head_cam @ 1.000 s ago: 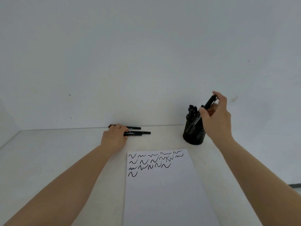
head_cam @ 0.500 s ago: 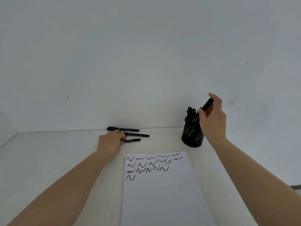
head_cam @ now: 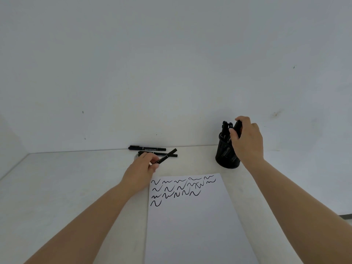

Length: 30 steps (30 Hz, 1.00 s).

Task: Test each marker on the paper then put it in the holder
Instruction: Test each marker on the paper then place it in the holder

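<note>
Fingers of the right hand were curled round a black marker, pinching its upper end w/ thumb on the near-left side, at the rim of the black mesh holder; the marker's lower part sat inside the holder, tilted, beside the other markers standing upright in it. Left hand gripped a second marker by one end, fingers curled over it, the free end angled up toward far right and crossing over a loose marker lying on the table. A third loose marker lay just beyond, approx parallel to the table's far edge, near the wall. Holder stood at far right of the table, well apart from the loose markers. White paper lay near-centre between both forearms, its far left corner just beside the left hand; black squiggles ran in rows across its far part, rest of the sheet unmarked. Whether caps were on the markers: couldn't tell.
</note>
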Available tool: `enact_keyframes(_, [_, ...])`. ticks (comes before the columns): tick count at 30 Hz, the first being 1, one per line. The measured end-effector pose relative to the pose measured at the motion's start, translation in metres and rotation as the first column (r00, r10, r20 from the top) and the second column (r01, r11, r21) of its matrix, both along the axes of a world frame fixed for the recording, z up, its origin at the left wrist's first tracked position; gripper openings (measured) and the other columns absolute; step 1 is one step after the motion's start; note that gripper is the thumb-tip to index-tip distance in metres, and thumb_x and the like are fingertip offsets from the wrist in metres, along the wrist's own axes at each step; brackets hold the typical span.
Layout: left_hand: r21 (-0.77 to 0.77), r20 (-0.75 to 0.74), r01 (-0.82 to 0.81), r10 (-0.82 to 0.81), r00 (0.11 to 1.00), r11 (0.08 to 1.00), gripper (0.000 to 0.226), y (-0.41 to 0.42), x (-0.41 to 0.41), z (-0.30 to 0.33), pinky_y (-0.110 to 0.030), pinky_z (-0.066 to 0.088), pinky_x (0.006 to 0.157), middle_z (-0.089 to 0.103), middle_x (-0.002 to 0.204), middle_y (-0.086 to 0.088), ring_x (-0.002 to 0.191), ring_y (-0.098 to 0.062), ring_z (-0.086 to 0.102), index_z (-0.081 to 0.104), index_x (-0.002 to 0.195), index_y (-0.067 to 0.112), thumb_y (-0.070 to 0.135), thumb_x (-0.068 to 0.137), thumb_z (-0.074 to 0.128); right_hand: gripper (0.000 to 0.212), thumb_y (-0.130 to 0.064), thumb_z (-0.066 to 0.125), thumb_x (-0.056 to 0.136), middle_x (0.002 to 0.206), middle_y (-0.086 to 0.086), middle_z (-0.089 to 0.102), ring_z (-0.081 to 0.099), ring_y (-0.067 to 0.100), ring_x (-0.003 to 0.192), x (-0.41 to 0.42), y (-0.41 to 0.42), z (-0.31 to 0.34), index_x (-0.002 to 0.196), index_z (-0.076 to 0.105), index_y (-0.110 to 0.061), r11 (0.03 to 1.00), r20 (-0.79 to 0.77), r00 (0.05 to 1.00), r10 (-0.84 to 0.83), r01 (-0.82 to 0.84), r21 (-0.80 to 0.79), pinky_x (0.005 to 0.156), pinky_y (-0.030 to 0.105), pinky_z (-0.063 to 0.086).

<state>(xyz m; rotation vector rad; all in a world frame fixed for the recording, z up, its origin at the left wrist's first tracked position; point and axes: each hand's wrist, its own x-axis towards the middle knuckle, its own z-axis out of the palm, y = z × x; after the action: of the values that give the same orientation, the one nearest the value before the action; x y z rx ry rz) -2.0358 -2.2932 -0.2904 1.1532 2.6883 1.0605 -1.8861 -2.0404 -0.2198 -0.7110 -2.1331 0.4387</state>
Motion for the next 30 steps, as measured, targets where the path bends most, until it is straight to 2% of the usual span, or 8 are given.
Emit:
enact_keyframes(4, [0.111, 0.109, 0.038, -0.05, 0.993, 0.993, 0.027, -0.008, 0.019, 0.002, -0.019, 0.041, 0.067, 0.053, 0.087, 0.017, 0.072, 0.0, 0.058, 0.045, 0.082, 0.04, 0.016, 0.093, 0.048, 0.026, -0.024, 0.056, 0.088, 0.081, 0.003, 0.042, 0.051, 0.037, 0.086, -0.001, 0.005, 0.003, 0.113, 0.051, -0.018, 0.999, 0.043, 0.999, -0.032, 0.033, -0.007, 0.076, 0.04, 0.042])
enact_keyframes(7, [0.151, 0.17, 0.054, -0.08, 0.982, 0.987, 0.028, -0.011, 0.03, -0.001, -0.014, 0.042, 0.063, 0.058, 0.081, 0.016, 0.066, 0.0, 0.058, 0.047, 0.081, 0.043, 0.018, 0.093, 0.048, 0.021, -0.03, 0.054, 0.089, 0.085, 0.009, 0.047, 0.052, 0.036, 0.081, -0.002, 0.012, 0.007, 0.108, 0.053, -0.022, 0.999, 0.086, 0.996, -0.032, 0.033, -0.008, 0.071, 0.035, 0.04])
enact_keyframes(11, [0.17, 0.192, 0.085, -0.118, 0.974, 0.982, 0.031, -0.009, 0.041, 0.0, -0.015, 0.043, 0.058, 0.061, 0.07, 0.018, 0.06, 0.0, 0.054, 0.046, 0.082, 0.051, 0.023, 0.094, 0.045, 0.018, -0.027, 0.057, 0.087, 0.081, 0.006, 0.047, 0.051, 0.03, 0.084, -0.004, 0.018, 0.013, 0.103, 0.056, -0.019, 1.0, 0.092, 0.996, -0.003, 0.001, 0.026, 0.069, 0.031, 0.036])
enact_keyframes(14, [0.167, 0.175, 0.072, -0.102, 0.979, 0.983, 0.026, -0.005, 0.047, 0.001, -0.021, 0.043, 0.057, 0.061, 0.07, 0.016, 0.054, -0.002, 0.048, 0.047, 0.083, 0.048, 0.025, 0.094, 0.045, 0.014, -0.028, 0.055, 0.088, 0.085, 0.009, 0.055, 0.052, 0.031, 0.087, -0.006, 0.018, 0.012, 0.101, 0.057, -0.022, 0.999, 0.138, 0.99, 0.029, -0.031, 0.016, 0.073, 0.034, 0.04])
enact_keyframes(17, [0.201, 0.188, 0.054, -0.093, 0.978, 0.978, 0.02, -0.001, 0.052, 0.004, -0.012, 0.035, 0.048, 0.061, 0.07, 0.013, 0.048, 0.0, 0.045, 0.049, 0.085, 0.042, 0.025, 0.094, 0.046, 0.015, -0.03, 0.05, 0.09, 0.088, 0.012, 0.056, 0.052, 0.033, 0.086, -0.01, 0.022, 0.016, 0.101, 0.057, -0.023, 0.999, 0.187, 0.982, 0.035, -0.034, -0.007, 0.074, 0.034, 0.039])
enact_keyframes(21, [0.22, 0.236, 0.027, -0.08, 0.969, 0.975, 0.014, 0.0, 0.057, 0.005, -0.011, 0.034, 0.046, 0.06, 0.069, 0.012, 0.046, 0.002, 0.044, 0.055, 0.085, 0.036, 0.027, 0.093, 0.047, 0.018, -0.034, 0.053, 0.089, 0.09, 0.012, 0.059, 0.049, 0.029, 0.082, -0.011, 0.031, 0.019, 0.099, 0.057, -0.021, 0.998, 0.207, 0.978, 0.019, -0.008, -0.057, 0.07, 0.032, 0.035])
enact_keyframes(28, [0.207, 0.241, 0.016, -0.066, 0.968, 0.978, 0.015, -0.001, 0.059, 0.004, -0.011, 0.034, 0.047, 0.061, 0.07, 0.008, 0.046, -0.001, 0.042, 0.056, 0.082, 0.035, 0.027, 0.092, 0.048, 0.016, -0.034, 0.057, 0.085, 0.081, 0.007, 0.052, 0.05, 0.027, 0.076, -0.019, 0.029, 0.022, 0.096, 0.062, -0.022, 0.991, 0.446, 0.894, 0.037, -0.092, 0.102, 0.068, 0.03, 0.034])
enact_keyframes(30, [0.214, 0.247, 0.003, -0.058, 0.967, 0.977, 0.015, -0.001, 0.058, 0.005, -0.01, 0.034, 0.047, 0.059, 0.067, 0.009, 0.047, -0.001, 0.041, 0.058, 0.081, 0.034, 0.028, 0.091, 0.049, 0.017, -0.031, 0.054, 0.087, 0.078, 0.005, 0.052, 0.048, 0.024, 0.074, -0.018, 0.026, 0.015, 0.097, 0.062, -0.02, 0.989, 0.438, 0.898, 0.031, -0.092, 0.118, 0.066, 0.029, 0.034])
